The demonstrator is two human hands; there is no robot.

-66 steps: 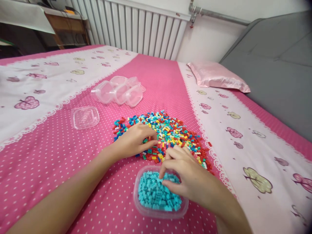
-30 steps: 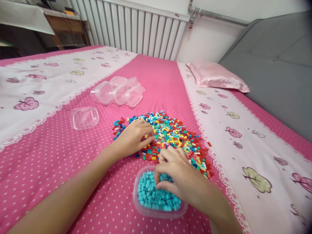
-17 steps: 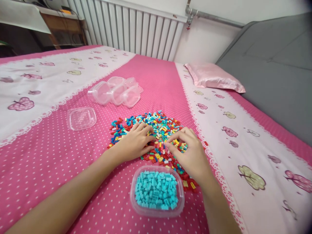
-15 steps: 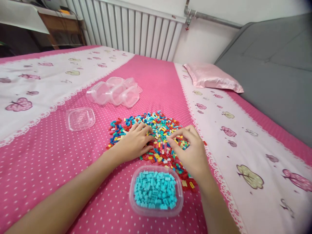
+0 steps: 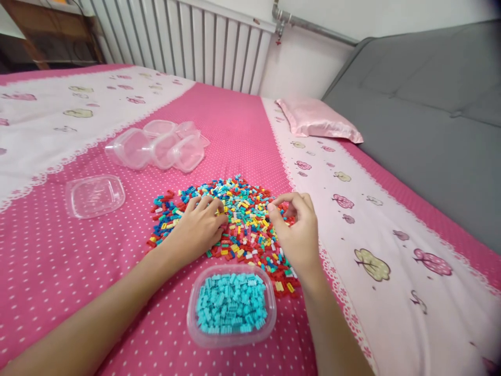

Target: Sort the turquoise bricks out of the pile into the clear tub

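Observation:
A heap of small multicoloured toy building bricks (image 5: 246, 230) lies spread on the bed. My left hand (image 5: 199, 224) rests palm down on its left part, fingers bent and apart, tips among the bricks. Over the right edge of the heap, my right hand (image 5: 297, 230) has thumb and index finger brought together in a pinch. Whatever sits between those fingertips is too small to make out. Nearer to me, between my forearms, stands a clear plastic box (image 5: 192, 334) without its lid, filled with turquoise bricks (image 5: 230, 303).
A clear lid (image 5: 96, 196) lies flat left of the heap. Several clear plastic containers (image 5: 156, 146) sit farther back. A pink pillow (image 5: 319, 120) lies by the grey headboard (image 5: 422, 104). A white radiator (image 5: 188, 42) runs along the wall behind the pink dotted bedsheet (image 5: 235, 112).
The camera view has turned slightly right, so everything sits farther left. My left hand's thumb is drawn in closer to its fingers. My right hand stays pinched at the heap's right side.

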